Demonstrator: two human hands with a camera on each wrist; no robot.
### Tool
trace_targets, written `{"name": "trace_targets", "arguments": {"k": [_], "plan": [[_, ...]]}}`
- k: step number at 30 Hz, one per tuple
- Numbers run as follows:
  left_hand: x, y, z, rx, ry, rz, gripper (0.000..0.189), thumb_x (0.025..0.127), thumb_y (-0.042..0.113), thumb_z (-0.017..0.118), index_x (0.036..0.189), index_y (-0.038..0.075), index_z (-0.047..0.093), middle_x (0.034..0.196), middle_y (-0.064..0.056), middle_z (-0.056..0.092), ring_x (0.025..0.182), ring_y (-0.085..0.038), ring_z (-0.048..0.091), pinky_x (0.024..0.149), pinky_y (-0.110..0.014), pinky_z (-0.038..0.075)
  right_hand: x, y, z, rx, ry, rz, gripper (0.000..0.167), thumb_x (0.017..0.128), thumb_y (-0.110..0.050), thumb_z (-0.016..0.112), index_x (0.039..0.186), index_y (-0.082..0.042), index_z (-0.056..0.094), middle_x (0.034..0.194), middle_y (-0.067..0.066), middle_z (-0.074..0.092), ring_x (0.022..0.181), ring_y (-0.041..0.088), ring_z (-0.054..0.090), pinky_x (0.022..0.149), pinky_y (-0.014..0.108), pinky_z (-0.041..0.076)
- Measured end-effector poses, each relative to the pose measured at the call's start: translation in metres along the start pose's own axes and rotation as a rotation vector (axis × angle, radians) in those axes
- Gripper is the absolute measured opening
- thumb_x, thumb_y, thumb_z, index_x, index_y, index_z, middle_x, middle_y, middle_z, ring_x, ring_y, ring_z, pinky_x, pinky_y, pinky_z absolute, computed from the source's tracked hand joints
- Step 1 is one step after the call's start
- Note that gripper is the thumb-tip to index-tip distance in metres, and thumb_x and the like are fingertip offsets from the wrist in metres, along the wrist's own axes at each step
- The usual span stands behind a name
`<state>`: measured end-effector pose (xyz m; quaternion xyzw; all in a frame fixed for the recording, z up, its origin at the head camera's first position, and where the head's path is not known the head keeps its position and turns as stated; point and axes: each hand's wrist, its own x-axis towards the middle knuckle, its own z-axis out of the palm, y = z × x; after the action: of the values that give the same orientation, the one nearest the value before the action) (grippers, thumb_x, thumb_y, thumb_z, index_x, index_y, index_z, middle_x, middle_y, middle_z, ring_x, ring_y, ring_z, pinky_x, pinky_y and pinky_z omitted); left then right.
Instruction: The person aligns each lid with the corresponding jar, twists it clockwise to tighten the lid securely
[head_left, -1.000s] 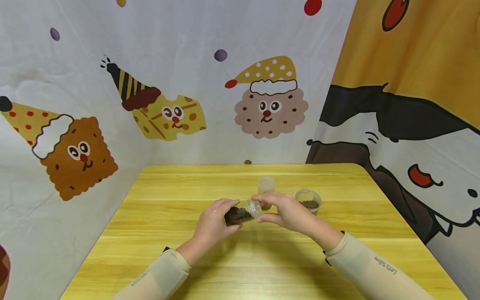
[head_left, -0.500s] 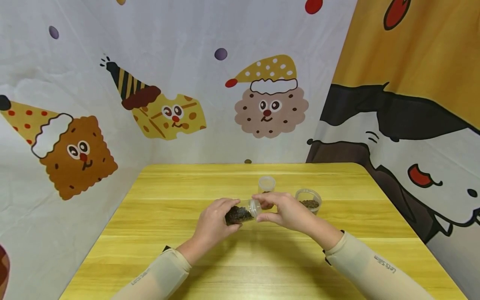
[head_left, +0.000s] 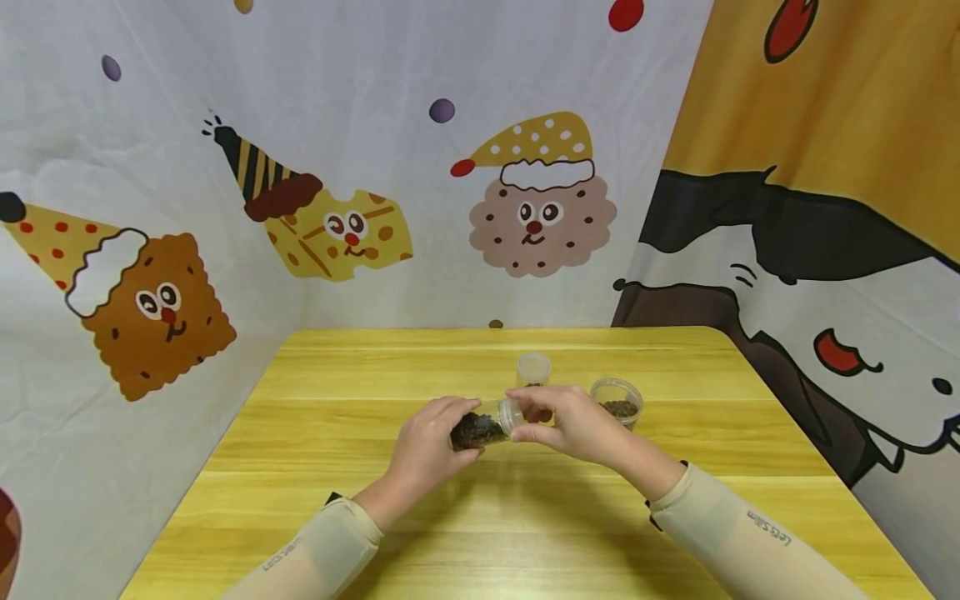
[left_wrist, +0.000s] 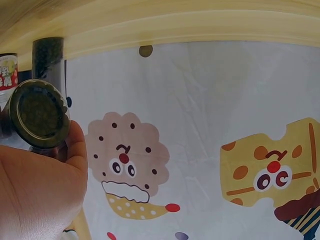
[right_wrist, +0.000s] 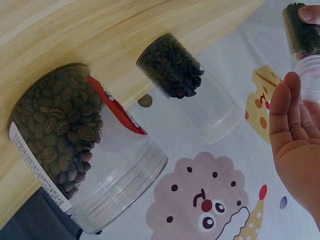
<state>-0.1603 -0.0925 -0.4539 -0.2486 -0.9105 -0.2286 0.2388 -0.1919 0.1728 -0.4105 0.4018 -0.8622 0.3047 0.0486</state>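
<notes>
My left hand [head_left: 426, 437] grips a small clear jar [head_left: 478, 428] around its base, holding it tilted on its side above the table. Dark pieces fill the base end of the jar. At the other end, pointing right, is a clear ridged lid [head_left: 512, 415]. My right hand [head_left: 576, 425] holds that lid between thumb and fingers. In the left wrist view the round jar bottom [left_wrist: 41, 114] faces the camera. The right wrist view has the right hand's fingers [right_wrist: 281, 112] beside the lid, with the thumb out of sight.
Beyond the hands stands a second small clear jar [right_wrist: 217, 112], partly filled with dark coffee beans. To its right is a wider labelled jar [right_wrist: 117, 172], also part full of coffee beans. A printed cloth [head_left: 420, 292] hangs behind the wooden table [head_left: 337, 367].
The fingertips of my right hand have shifted slightly to the right at the lid. My left hand and the jar stay almost in place.
</notes>
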Motion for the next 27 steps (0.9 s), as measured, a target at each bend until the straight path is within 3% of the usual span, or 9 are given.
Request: {"name": "trace_targets", "arguments": {"k": [12,21,27], "plan": [[0.0007,0.0013,0.0002,0.024,0.003,0.012,0.07,0.066,0.026,0.105,0.129,0.014,0.075,0.122,-0.003,0.077,0.111,-0.024,0.074,0.09,-0.041,0.067,0.0003,0.0003,0.0032,-0.034,0.003,0.039,0.054,0.098,-0.043,0.076,0.141,-0.009,0.069,0.107,0.0,0.08,0.086,0.002,0.072,0.073,0.019,0.062],[0.0009,0.0016,0.0001,0.033,0.012,0.02,0.069,0.066,0.022,0.104,0.128,0.017,0.075,0.121,-0.003,0.078,0.11,-0.023,0.075,0.091,-0.04,0.067,0.0003,-0.0014,0.007,0.04,-0.02,0.164,0.06,0.105,-0.048,0.066,0.141,0.0,0.067,0.104,0.0,0.083,0.08,0.0,0.073,0.069,0.019,0.061],[0.001,0.0011,0.0012,0.046,0.035,0.042,0.07,0.065,0.023,0.105,0.128,0.015,0.075,0.12,-0.002,0.078,0.108,-0.022,0.075,0.089,-0.04,0.068,0.0009,0.0004,0.009,0.029,-0.002,0.17,0.053,0.106,-0.045,0.065,0.136,-0.002,0.07,0.1,-0.002,0.081,0.076,-0.003,0.069,0.066,0.019,0.059]]}}
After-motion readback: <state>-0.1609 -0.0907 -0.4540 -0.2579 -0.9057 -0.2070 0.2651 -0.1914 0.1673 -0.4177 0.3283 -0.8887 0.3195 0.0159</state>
